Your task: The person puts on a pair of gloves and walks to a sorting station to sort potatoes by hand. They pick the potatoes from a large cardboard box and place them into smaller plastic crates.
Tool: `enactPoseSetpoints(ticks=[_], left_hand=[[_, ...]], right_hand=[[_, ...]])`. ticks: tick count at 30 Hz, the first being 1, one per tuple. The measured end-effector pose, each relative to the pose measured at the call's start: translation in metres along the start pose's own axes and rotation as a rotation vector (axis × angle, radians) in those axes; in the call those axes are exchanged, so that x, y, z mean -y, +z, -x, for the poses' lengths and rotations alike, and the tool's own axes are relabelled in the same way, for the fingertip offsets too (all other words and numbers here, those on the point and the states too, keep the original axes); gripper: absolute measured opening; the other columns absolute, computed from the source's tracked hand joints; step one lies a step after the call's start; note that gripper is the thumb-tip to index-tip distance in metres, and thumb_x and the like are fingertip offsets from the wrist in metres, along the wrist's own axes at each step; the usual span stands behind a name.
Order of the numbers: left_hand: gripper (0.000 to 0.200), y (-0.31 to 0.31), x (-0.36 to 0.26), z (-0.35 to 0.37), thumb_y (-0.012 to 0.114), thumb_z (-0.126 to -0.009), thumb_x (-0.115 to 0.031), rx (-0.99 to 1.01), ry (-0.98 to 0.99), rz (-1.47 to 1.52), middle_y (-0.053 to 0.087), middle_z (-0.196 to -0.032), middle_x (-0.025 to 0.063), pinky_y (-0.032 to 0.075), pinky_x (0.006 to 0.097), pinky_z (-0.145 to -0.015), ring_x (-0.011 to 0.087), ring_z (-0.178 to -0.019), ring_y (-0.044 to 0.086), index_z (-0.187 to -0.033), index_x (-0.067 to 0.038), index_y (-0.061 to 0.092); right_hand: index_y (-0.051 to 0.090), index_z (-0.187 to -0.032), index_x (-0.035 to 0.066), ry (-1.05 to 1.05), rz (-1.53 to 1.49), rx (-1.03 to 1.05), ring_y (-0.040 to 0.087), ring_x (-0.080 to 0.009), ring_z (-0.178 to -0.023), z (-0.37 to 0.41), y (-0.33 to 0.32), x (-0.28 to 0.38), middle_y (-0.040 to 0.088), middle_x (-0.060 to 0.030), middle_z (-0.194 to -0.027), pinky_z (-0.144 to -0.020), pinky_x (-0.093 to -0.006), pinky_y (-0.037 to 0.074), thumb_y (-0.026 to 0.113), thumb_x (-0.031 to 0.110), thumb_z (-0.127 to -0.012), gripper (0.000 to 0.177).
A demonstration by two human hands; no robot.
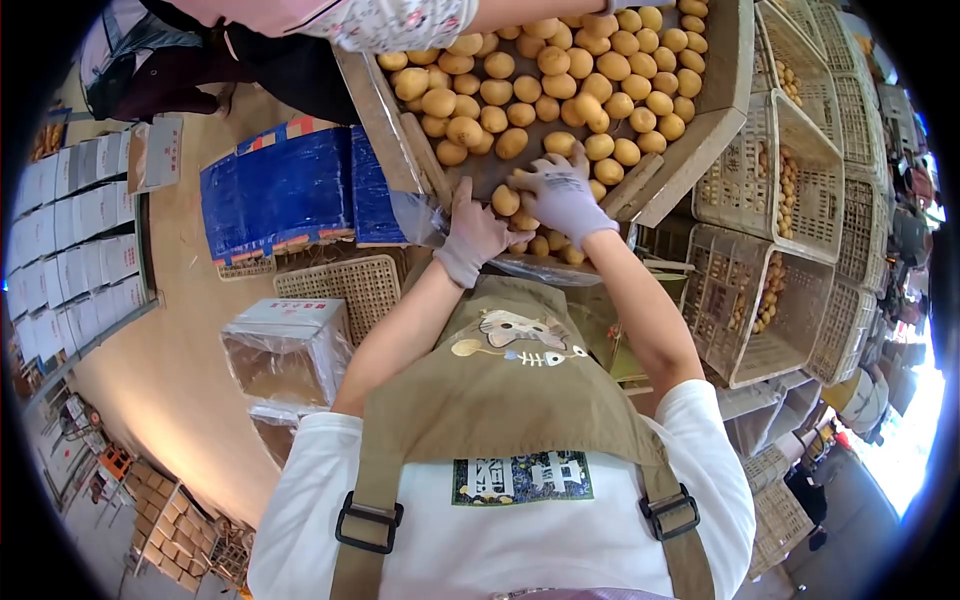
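A wooden sorting tray (690,150) holds many round yellow-orange fruits (553,61). At its near end my left hand (475,238), in a thin pale glove, has its fingers apart beside the outlet. My right hand (566,195), gloved too, reaches palm down over the fruit with fingers spread. Between both hands lies a single fruit (505,200), right at the right hand's fingertips. Several more fruits sit below the right palm, partly hidden by it. Clear plastic (520,268) lines the spot beneath the outlet, against my apron (510,390).
Stacked plastic crates (735,185), some with fruit, stand to the right. On the left are a blue-covered stack (280,190), a plastic-lined carton (285,345) and an openwork crate (345,290). Another person's floral sleeve (405,22) crosses the tray's far side.
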State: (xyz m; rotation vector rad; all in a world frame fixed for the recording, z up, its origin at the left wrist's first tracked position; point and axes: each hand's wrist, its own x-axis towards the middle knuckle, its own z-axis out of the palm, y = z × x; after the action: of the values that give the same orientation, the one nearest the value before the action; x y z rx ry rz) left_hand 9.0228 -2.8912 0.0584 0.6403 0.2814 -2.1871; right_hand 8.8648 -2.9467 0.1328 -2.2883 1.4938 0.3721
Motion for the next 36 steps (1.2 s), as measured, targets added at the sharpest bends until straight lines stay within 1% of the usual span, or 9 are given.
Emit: enactPoseSetpoints(ticks=[6,9,11,19,22,24,27,28,36], left_hand=[[0.071,-0.004,0.005,0.000,0.062,-0.083,-0.066,0.087,0.057,-0.068,0.064,-0.126,0.0053,0.040,0.0493,-0.104,0.0213,-0.123,0.056,-0.130,-0.013,0.059],[0.067,0.018,-0.001,0.004,0.061,-0.082,-0.068,0.035,0.009,-0.003,0.073,-0.111,0.0024,0.040,0.0478,-0.102,0.0176,-0.115,0.062,-0.119,-0.013,0.068],[0.058,-0.046,-0.004,-0.023,0.055,-0.089,-0.062,0.144,-0.610,1.262,0.070,-0.118,0.0008,0.037,0.0470,-0.105,0.0166,-0.116,0.060,-0.122,-0.016,0.066],[0.073,-0.039,-0.004,-0.014,0.049,-0.091,-0.067,0.361,-0.398,0.779,0.054,-0.145,0.0020,0.023,0.0555,-0.117,0.0180,-0.135,0.045,-0.147,-0.021,0.043],[0.076,-0.007,0.000,0.000,0.050,-0.089,-0.069,0.187,0.147,-0.377,0.051,-0.148,0.0050,0.019,0.0667,-0.115,0.0239,-0.130,0.051,-0.147,-0.019,0.044],[0.074,-0.028,-0.006,-0.009,0.046,-0.091,-0.069,0.338,-0.224,0.586,0.050,-0.149,0.0056,0.022,0.0696,-0.113,0.0279,-0.128,0.052,-0.147,-0.019,0.044],[0.070,-0.061,0.006,-0.023,0.043,-0.096,-0.067,0.306,-0.289,0.832,0.046,-0.151,0.0034,0.020,0.0736,-0.112,0.0297,-0.138,0.043,-0.148,-0.020,0.039],[0.070,-0.022,-0.001,-0.009,0.044,-0.096,-0.066,0.078,-0.158,0.503,0.045,-0.152,0.0031,0.019,0.0737,-0.112,0.0286,-0.140,0.041,-0.149,-0.020,0.039],[0.071,0.006,-0.002,0.010,0.050,-0.094,-0.061,-0.283,-0.018,-0.121,0.033,-0.158,0.0013,0.007,0.0677,-0.116,0.0259,-0.147,0.028,-0.152,-0.023,0.033]], right_hand=[[0.071,-0.104,0.016,0.055,-0.075,-0.603,0.063,-0.0292,-0.101,0.022,0.015,-0.036,0.068,-0.0069,-0.109,-0.090,-0.0436,0.047,0.068,0.018,-0.080,0.024],[0.070,-0.113,0.013,-0.030,-0.126,-0.382,0.064,-0.0309,-0.102,0.030,0.010,-0.016,0.067,-0.0082,-0.113,-0.083,-0.0413,0.051,0.064,0.013,-0.084,0.030],[0.062,-0.125,0.019,-0.034,0.107,0.015,0.067,-0.0295,-0.098,0.025,0.022,0.010,0.063,-0.0103,-0.107,-0.079,-0.0415,0.052,0.067,0.018,-0.085,0.040],[0.063,-0.122,0.021,-0.116,0.018,0.042,0.066,-0.0305,-0.100,0.005,0.028,-0.002,0.061,-0.0127,-0.109,-0.077,-0.0437,0.053,0.071,0.028,-0.083,0.040],[0.069,-0.107,0.017,-0.226,-0.334,-0.461,0.065,-0.0306,-0.092,0.045,-0.001,-0.022,0.064,-0.0117,-0.104,-0.076,-0.0422,0.054,0.074,0.016,-0.074,0.033],[0.070,-0.106,0.013,-0.060,-0.190,-0.872,0.066,-0.0285,-0.087,0.074,-0.019,-0.080,0.067,-0.0098,-0.100,-0.075,-0.0414,0.054,0.072,0.012,-0.075,0.031],[0.065,-0.120,0.013,0.765,0.477,-1.124,0.067,-0.0246,-0.096,0.120,-0.051,-0.163,0.066,-0.0130,-0.119,-0.082,-0.0441,0.055,0.068,0.011,-0.083,0.037],[0.064,-0.124,0.015,0.633,0.244,-1.142,0.064,-0.0277,-0.104,0.115,-0.056,-0.156,0.063,-0.0142,-0.126,-0.088,-0.0477,0.052,0.069,0.014,-0.084,0.040],[0.067,-0.127,0.019,0.108,-0.134,-0.252,0.048,-0.0336,-0.132,0.040,-0.001,-0.059,0.057,-0.0133,-0.138,-0.115,-0.0523,0.028,0.061,0.036,-0.090,0.042]])
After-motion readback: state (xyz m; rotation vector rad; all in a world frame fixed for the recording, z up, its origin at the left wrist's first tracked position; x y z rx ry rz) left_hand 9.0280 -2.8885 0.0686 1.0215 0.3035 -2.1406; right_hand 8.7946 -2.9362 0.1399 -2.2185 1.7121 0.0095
